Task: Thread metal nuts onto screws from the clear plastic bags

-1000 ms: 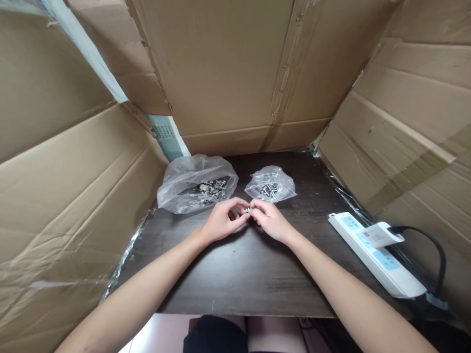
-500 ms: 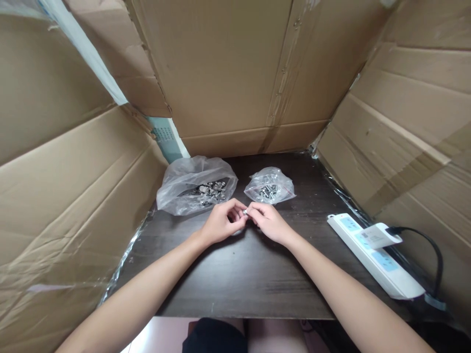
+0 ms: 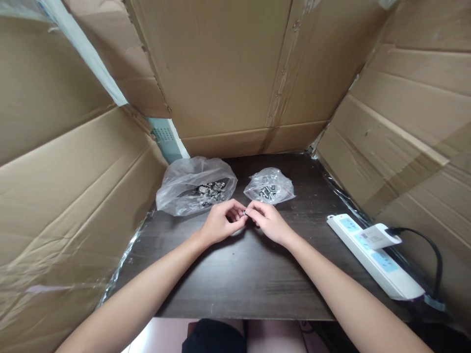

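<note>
Fingertips meeting over the dark tabletop, my left hand (image 3: 225, 221) and my right hand (image 3: 268, 223) both pinch one small shiny metal fastener (image 3: 244, 212). Its exact kind is too small to make out, and the fingers cover part of it. Just beyond my left hand lies an open clear plastic bag (image 3: 176, 189) with several metal fasteners (image 3: 212, 189) in it. Beyond my right hand, a smaller clear zip bag (image 3: 287, 185) holds several metal screws (image 3: 268, 191).
A white power strip (image 3: 395, 284) lies at the right, with a white plug-in adapter (image 3: 379, 236) and black cable (image 3: 437, 260). Cardboard walls (image 3: 228, 73) enclose the dark table (image 3: 235, 289) at the back and both sides.
Both hands stay almost in place. The fastener between the fingertips has shifted or turned slightly, and the right fingertips sit a touch further left.
</note>
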Tool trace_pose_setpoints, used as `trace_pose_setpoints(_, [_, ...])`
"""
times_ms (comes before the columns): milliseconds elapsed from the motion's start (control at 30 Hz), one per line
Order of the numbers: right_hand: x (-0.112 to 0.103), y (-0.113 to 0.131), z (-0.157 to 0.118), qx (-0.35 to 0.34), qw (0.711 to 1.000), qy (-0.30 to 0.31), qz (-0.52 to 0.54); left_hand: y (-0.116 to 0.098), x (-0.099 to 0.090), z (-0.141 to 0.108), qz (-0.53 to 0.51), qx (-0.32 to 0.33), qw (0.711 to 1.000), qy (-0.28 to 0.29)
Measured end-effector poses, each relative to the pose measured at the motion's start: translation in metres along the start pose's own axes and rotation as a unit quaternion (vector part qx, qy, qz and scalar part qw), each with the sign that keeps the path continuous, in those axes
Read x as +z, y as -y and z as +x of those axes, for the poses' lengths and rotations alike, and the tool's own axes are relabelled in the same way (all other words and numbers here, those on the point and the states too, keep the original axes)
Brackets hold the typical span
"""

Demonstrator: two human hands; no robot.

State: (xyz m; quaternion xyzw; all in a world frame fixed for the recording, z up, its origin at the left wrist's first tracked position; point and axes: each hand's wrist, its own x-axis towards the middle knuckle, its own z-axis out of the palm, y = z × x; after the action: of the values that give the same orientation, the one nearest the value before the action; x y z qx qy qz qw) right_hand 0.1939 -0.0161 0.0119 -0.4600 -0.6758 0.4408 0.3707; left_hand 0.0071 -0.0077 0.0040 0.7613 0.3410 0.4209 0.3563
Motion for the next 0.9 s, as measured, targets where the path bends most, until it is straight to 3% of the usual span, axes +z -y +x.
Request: trace_pose_setpoints(900, [0.0039, -0.0025, -0.0008, -0.019, 0.998, -0.021, -0.049, -0.0007, -0.0003, 0.0010, 0.051, 0.014, 0.998, -0.021])
